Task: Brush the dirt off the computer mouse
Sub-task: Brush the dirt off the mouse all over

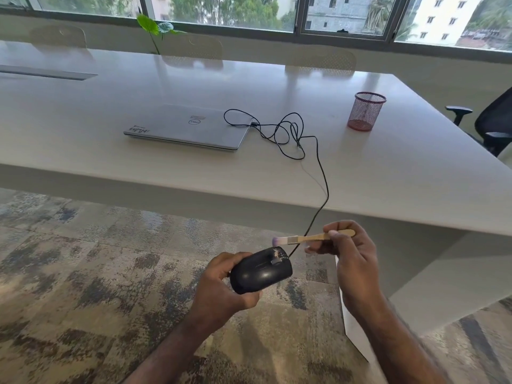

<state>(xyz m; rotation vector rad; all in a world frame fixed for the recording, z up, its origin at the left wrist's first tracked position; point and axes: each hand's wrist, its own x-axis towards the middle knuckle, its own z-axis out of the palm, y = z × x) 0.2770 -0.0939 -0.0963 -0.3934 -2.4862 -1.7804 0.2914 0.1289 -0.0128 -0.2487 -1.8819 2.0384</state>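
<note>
Left hand (221,286) is gripping the mouse (260,270) from below and the side, fingers curling round its rear end, holding it in the air in the lower centre of the frame, off the table edge and over the carpet (83,259). Mouse is black, lying tilted with its front end pointing to the upper right. Pale dirt (278,254) is sitting on the front top, beside the scroll wheel (276,261).

Right hand (346,253) is pinching the brush (313,238) by its wooden handle, thumb and fingers curling round it. Brush is lying almost level, bristles (278,241) pointing left, hanging just above the mouse's front end; cannot tell if bristles are touching the shell. Bristles are looking blurred.

Cable (322,173) is running from the mouse's front up over the table edge, looping in a loose tangle in the centre of the frame and ending at the right side of the laptop (188,128).

Laptop is lying closed on the table (388,176), centre left of the frame. 1 red mesh cup (365,110) is standing upright on the table at the upper right, well apart from the laptop. Black chair (487,123) is showing at the right edge. Plant (155,29) is standing at the upper centre left, in front of the windows (235,9).
</note>
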